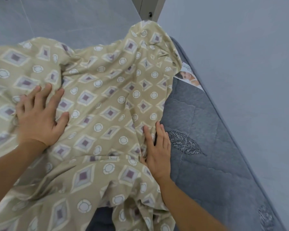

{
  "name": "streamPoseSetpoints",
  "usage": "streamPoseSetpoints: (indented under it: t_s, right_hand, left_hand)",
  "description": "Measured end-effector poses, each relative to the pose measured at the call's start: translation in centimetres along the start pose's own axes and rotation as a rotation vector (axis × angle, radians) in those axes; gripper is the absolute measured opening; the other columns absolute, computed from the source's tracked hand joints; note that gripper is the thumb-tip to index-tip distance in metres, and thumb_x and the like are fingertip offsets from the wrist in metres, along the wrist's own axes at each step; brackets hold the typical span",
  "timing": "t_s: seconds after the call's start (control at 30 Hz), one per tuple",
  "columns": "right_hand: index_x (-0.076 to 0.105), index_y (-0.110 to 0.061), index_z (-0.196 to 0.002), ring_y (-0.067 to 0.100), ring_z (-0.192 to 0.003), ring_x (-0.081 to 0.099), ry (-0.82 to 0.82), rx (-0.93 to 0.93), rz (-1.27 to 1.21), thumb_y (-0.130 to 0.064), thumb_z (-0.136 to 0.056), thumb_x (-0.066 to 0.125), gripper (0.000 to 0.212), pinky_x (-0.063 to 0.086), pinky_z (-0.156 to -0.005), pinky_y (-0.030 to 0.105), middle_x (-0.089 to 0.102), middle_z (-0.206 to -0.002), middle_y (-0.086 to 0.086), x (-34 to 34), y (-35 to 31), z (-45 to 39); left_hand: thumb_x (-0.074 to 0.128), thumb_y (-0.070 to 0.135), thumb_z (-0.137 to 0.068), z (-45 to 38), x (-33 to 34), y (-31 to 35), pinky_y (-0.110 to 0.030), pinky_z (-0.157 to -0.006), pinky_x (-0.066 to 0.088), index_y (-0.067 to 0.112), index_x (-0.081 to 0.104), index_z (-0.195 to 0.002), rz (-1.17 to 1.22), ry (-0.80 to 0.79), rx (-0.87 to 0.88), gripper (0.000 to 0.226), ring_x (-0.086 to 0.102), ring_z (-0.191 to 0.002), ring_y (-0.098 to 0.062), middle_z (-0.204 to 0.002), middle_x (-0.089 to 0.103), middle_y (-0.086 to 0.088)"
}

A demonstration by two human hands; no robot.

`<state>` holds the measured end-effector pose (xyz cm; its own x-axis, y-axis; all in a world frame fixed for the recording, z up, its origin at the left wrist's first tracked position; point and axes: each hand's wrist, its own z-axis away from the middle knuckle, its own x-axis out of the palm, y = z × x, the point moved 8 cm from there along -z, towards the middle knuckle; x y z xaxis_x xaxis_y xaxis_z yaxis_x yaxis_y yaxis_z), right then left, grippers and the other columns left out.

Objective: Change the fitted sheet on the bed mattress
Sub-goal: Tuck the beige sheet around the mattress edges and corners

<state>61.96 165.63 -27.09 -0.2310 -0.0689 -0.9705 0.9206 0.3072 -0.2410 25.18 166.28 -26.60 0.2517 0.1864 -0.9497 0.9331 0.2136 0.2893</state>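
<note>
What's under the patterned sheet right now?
The grey quilted mattress shows bare at the right and continues beneath the beige patterned sheet. Both hands press on top. Anything else beneath the bunched fabric is hidden.

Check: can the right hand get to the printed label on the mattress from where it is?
Probably yes. The right hand rests at the sheet edge; bare grey mattress lies between it and the label, nothing blocking.

Room on the right side
The bare mattress [207, 130] is open; the bunched sheet [98, 97] blocks the left.
</note>
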Motion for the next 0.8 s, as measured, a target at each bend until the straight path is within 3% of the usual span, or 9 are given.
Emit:
streamPoseSetpoints:
  t_s: [0.17, 0.3, 0.4, 0.47, 0.5, 0.57, 0.63, 0.7, 0.8]
  right_hand:
    - [0.036, -0.02, -0.163, 0.041, -0.157, 0.025, 0.038, -0.014, 0.001, -0.062, -0.107, 0.022, 0.072, 0.032, -0.121, 0.06, 0.024, -0.17, 0.023, 0.0, 0.2, 0.2]
    - [0.042, -0.019, -0.16, 0.042, -0.154, 0.032, 0.05, -0.006, -0.062, -0.059, -0.107, -0.004, 0.081, 0.034, -0.12, 0.06, 0.032, -0.166, 0.024, -1.0, -0.2, 0.1]
    - [0.044, -0.016, -0.159, 0.042, -0.153, 0.034, 0.053, -0.018, -0.113, -0.061, -0.104, -0.011, 0.09, 0.033, -0.122, 0.059, 0.034, -0.165, 0.026, -1.9, -0.5, 0.5]
    - [0.045, -0.008, -0.157, 0.044, -0.153, 0.034, 0.077, -0.015, -0.211, -0.06, -0.101, -0.019, 0.1, 0.03, -0.124, 0.059, 0.036, -0.163, 0.028, -2.7, -0.6, 0.8]
    - [0.044, -0.006, -0.158, 0.043, -0.153, 0.034, 0.071, -0.005, -0.25, -0.06, -0.103, -0.015, 0.097, 0.029, -0.124, 0.058, 0.037, -0.163, 0.027, -2.7, -0.3, 0.8]
    - [0.039, -0.006, -0.158, 0.038, -0.152, 0.034, 0.036, 0.013, -0.322, -0.058, -0.108, 0.021, 0.075, 0.031, -0.123, 0.056, 0.039, -0.163, 0.021, -2.3, 0.6, 0.8]
    - [0.041, -0.007, -0.156, 0.033, -0.147, 0.04, 0.04, 0.034, -0.453, -0.053, -0.101, 0.046, 0.071, 0.036, -0.119, 0.054, 0.046, -0.157, 0.014, -1.9, 1.4, 2.1]
    - [0.043, -0.011, -0.155, 0.027, -0.143, 0.042, 0.017, 0.052, -0.584, -0.052, -0.102, 0.047, 0.066, 0.038, -0.118, 0.05, 0.05, -0.152, 0.007, -2.4, 1.3, 5.4]
    - [0.04, -0.025, -0.156, 0.015, -0.137, 0.041, -0.059, 0.038, -0.67, -0.06, -0.1, 0.042, 0.067, 0.04, -0.116, 0.042, 0.052, -0.145, -0.004, -4.0, 1.1, 12.1]
  left_hand:
    - [0.034, 0.056, -0.098, 0.3, -0.2, 0.9, -0.06, -0.123, 0.013, 0.032, 0.037, -0.161, -0.078, -0.003, -0.002, 0.068, 0.022, -0.156, -0.036, -0.169, 0.03, -0.008]
    - [0.037, 0.04, -0.101, 2.0, -2.0, 4.1, -0.062, -0.119, 0.019, 0.025, 0.052, -0.151, -0.188, 0.069, 0.044, 0.054, 0.034, -0.147, -0.043, -0.161, 0.04, -0.01]
    - [0.041, 0.043, -0.1, 5.0, -3.6, 9.3, -0.048, -0.104, 0.043, 0.017, 0.072, -0.124, 0.124, 0.09, -0.04, 0.047, 0.056, -0.126, -0.034, -0.134, 0.062, -0.007]
    - [0.042, 0.053, -0.103, 8.1, -5.3, 13.9, -0.037, -0.088, 0.047, 0.021, 0.073, -0.118, 0.322, 0.038, -0.024, 0.047, 0.059, -0.112, -0.02, -0.122, 0.061, 0.002]
    - [0.043, 0.058, -0.103, 9.9, -5.9, 16.2, -0.035, -0.085, 0.047, 0.026, 0.071, -0.121, 0.342, -0.017, 0.015, 0.046, 0.058, -0.108, -0.014, -0.12, 0.058, 0.007]
    - [0.047, 0.069, -0.098, 13.7, -6.6, 19.2, -0.034, -0.087, 0.047, 0.032, 0.065, -0.13, 0.259, -0.118, 0.113, 0.052, 0.057, -0.104, -0.01, -0.125, 0.053, 0.012]
    - [0.048, 0.076, -0.094, 17.0, -6.7, 19.9, -0.039, -0.091, 0.048, 0.034, 0.06, -0.137, 0.119, -0.177, 0.143, 0.061, 0.053, -0.112, -0.012, -0.13, 0.051, 0.011]
    - [0.049, 0.07, -0.093, 19.6, -6.7, 19.4, -0.043, -0.085, 0.049, 0.032, 0.063, -0.13, 0.023, -0.156, 0.115, 0.055, 0.053, -0.11, -0.019, -0.122, 0.052, 0.008]
    - [0.046, 0.055, -0.092, 22.5, -6.7, 18.9, -0.039, -0.068, 0.045, 0.025, 0.063, -0.114, -0.055, -0.131, 0.076, 0.041, 0.058, -0.088, -0.027, -0.1, 0.053, 0.004]
